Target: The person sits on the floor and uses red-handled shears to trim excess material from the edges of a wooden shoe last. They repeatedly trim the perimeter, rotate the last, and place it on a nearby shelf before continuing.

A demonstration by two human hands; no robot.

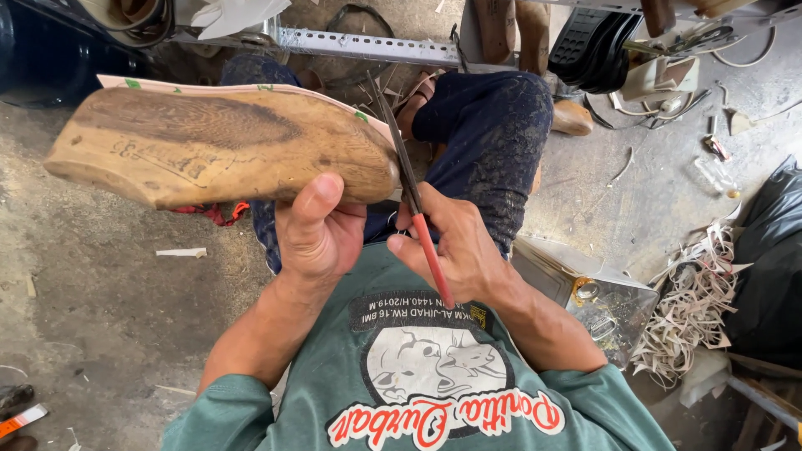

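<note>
Presently, seated work over the lap: the left hand [313,238] grips the heel end of a wooden shoe last [221,146], fingers closed around it with the thumb pressed up on its near side, so the last lies roughly level across the upper left and centre of the frame. A thin pale insole sheet [251,88] sits against the far face of the last, its edge showing as a narrow strip along the top. The right hand [455,250] is closed in a pen-like pinch on a red-handled knife [422,225], whose dark blade runs up past the heel end of the last, touching or just beside the sheet's edge; exact contact cannot be told. Judgement: the step in hand appears to be trimming the sheet to the last's outline at the heel. A next stroke would call for a steady hold on the last and the blade kept along the wood's edge, clear of the thumb nearby. Room: the person's knees in dark trousers [493,142] lie directly under the blade. Concrete floor [100,284] at lower left; at right, a heap of pale offcut strips [689,309] and a black bag [773,250] sit well apart.
</note>
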